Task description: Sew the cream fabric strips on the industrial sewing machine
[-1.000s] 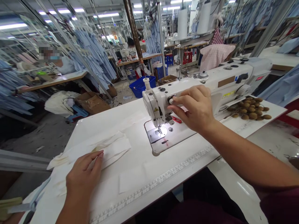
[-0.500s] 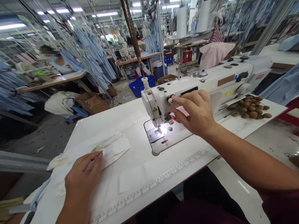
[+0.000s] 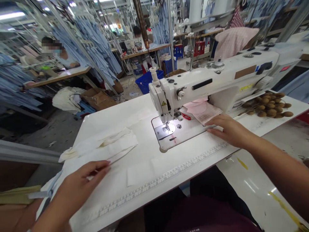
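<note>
Thumb and fingertips of my left hand [image 3: 88, 177] pinch the near edge of a white fabric piece [image 3: 123, 145], which lies folded on the left of the table. My right hand [image 3: 228, 129] reaches to the near corner of a pale pink cloth [image 3: 205, 112] under the sewing machine's arm. Its fingers are stretched out at the cloth's edge, with the thumb apart from them. The white sewing machine [image 3: 200, 83] stands between my hands, its lamp lighting the needle plate [image 3: 166, 130]. Small red thread snips [image 3: 185, 116] lie left of the pink cloth.
A bunch of round brown fruits [image 3: 269, 104] lies at the right of the table [image 3: 116, 117]. A printed measuring tape [image 3: 154, 185] runs along the front edge. Beyond are a blue basket [image 3: 143, 84], a metal pole [image 3: 141, 24], hanging blue garments and people at other tables.
My right hand has moved from the knob on the machine's head down and right to the pink cloth. My left hand still pinches the white fabric. The view has shifted slightly.
</note>
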